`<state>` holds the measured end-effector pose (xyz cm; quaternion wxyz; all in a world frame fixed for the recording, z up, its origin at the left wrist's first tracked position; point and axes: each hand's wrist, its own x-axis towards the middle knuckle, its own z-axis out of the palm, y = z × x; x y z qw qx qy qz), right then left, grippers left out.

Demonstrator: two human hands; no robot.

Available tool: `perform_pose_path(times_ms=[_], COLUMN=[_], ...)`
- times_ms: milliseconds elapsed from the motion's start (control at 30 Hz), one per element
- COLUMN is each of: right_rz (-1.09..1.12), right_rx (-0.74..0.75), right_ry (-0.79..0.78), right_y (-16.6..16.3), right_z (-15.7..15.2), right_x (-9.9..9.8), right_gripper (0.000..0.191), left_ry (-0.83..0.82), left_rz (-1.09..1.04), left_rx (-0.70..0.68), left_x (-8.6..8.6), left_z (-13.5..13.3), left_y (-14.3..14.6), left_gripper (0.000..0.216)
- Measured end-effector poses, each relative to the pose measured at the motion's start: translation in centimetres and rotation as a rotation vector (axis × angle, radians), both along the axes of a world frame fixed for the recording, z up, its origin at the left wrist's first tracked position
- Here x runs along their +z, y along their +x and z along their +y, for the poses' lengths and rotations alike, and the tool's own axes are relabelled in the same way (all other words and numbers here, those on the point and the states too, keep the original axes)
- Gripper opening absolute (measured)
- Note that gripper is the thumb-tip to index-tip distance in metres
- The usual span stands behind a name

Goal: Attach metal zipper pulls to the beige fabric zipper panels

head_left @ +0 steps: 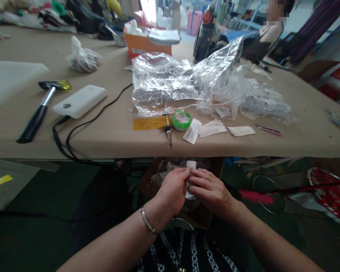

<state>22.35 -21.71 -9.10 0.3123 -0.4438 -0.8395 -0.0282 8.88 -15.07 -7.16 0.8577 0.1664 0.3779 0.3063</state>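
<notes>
Below the table edge, my left hand [172, 189] and my right hand [208, 189] are closed together around a small white strip [190, 164], which looks like paper or a flat packet. Its top end sticks up above my fingertips, and a lower part shows between the hands. Under them stands a cardboard box [217, 175] with crumpled whitish scraps inside. On the table just ahead lie several similar white packets [213, 128], a round green-rimmed container [181, 120], a thin pen-like tool with a metal tip [168, 130] and tweezers [268, 130].
Clear plastic bags [167, 83] cover the table's middle. A hammer [45, 107] and a white power bank [79, 101] with a black cable lie at left. Behind stand an orange box [147, 45] and a dark bottle [204, 36]. A person [272, 34] sits at back right.
</notes>
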Motion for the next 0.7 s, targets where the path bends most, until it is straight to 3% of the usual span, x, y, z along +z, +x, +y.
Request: perform_pose_path(times_ms=[233,300,400,467,500,600,700], right_rz=[0.039,0.163,0.513,0.779,0.905,1.175,1.275], right_rx=[0.027,0.026,-0.133,-0.203,-0.166,0.154,0.355], right_ry=[-0.056,-0.078,-0.157,-0.37,-0.533,-1.027,-1.24], right_y=[-0.2,-0.1,0.6,1.3,1.6,2.3,2.3], right_z=[-0.3,-0.6,-0.5,-0.1,0.2,1.4,2.3], right_x=[0.4,0.6,0.8,0.8,0.8,0.8,0.6], right_gripper=[0.025,0.028,0.025,0.024,0.029,0.055,0.058], left_ry=[-0.037,-0.04,-0.035,-0.017,-0.003,0.039,0.056], left_rz=[0.025,0.038,0.059,0.063,0.061,0.051,0.045], left_rx=[-0.031,-0.057,-0.216,-0.33,-0.366,-0.419,-0.454], left_x=[0.3,0.6,1.3,1.8,2.0,2.4,2.3], left_z=[-0.2,-0.1,-0.1,-0.3,-0.4,-0.9,-1.2], left_y=[0.0,-0.3,-1.1,-1.6,-1.7,-2.0,-2.1], left_gripper=[0.009,0.01,0.013,0.017,0.018,0.02,0.022])
